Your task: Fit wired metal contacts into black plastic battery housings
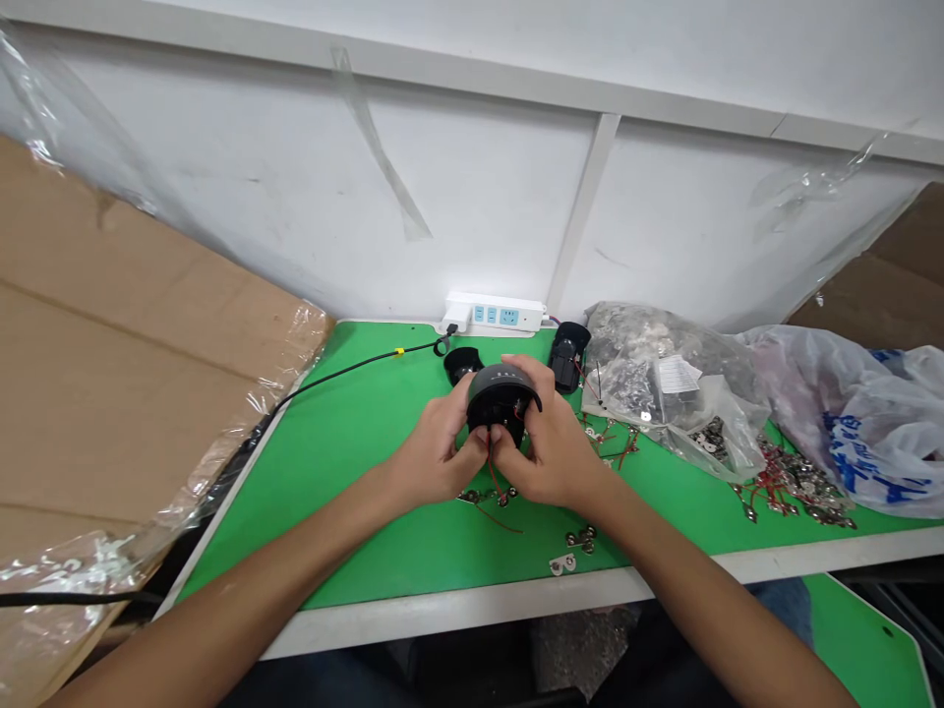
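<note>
In the head view, your forearms (310, 541) come in nearest the camera, reaching over the counter (354, 531)'s pale front edge. Beyond them, your left hand (446, 442) and right hand (550, 438) are together, both clamped on the black housing (502, 379). You have it raised above the green surface near the middle, its hollow side towards you and your thumbs close together at its lower edge. A red wire (494, 474) hangs below your thumbs; exactly what they press is hidden.

If you press unevenly, the housing's curved shell could twist or slip; if you pull the thin wire, its joint could give. Small metal contacts (562, 563) lie near the front edge, where your right forearm could sweep them off. To your right, wired pieces (803, 482) lie heaped beside the clear bag (626, 354), and tangled leads could snag there. Behind your hands, two more black units (569, 356) stand near the power strip (508, 315); reaching across could catch its black cable (361, 359).
</note>
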A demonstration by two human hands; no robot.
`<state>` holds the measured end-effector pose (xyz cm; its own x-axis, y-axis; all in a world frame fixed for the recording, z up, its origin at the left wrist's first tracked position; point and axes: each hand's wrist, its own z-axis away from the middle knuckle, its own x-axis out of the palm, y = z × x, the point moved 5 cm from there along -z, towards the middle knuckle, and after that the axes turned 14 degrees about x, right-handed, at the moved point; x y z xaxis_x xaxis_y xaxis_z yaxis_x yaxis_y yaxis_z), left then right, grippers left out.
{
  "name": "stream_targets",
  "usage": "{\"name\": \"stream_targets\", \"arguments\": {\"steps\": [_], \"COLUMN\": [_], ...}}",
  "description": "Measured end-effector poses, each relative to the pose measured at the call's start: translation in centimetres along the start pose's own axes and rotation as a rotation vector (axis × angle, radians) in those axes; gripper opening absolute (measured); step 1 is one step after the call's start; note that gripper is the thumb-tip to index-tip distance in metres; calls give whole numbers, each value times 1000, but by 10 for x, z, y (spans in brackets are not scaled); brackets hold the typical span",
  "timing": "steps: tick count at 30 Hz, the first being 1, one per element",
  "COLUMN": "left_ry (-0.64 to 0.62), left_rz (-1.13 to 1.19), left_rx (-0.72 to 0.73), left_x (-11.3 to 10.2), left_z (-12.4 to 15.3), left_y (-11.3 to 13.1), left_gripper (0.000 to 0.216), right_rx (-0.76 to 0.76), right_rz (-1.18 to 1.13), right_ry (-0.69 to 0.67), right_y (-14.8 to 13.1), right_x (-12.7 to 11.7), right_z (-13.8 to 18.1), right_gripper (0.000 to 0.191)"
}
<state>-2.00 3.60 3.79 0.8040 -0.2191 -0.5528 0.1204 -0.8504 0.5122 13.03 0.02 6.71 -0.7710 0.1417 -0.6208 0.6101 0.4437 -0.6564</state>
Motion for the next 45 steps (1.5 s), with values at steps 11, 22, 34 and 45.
{"name": "stream_targets", "arguments": {"steps": [11, 22, 34, 45], "left_ry": [-27, -134, -157, -253], "left_rz": [-17, 123, 120, 75], "left_rx": [-56, -151, -96, -150], "left_x": [-1, 0, -3, -1], "left_z": [-3, -6, -6, -6], "left_y": [4, -3, -13, -7], "left_gripper": [53, 55, 52, 63], "right_rx": [52, 60, -76, -129], "right_rz": [-80, -19, 15, -46], "right_ry": [-10, -48, -104, -101], "right_y": [4, 21, 14, 18], "right_x": [3, 5, -2, -7], "right_z": [1, -5, -4, -2], "right_gripper": [57, 52, 54, 44]}}
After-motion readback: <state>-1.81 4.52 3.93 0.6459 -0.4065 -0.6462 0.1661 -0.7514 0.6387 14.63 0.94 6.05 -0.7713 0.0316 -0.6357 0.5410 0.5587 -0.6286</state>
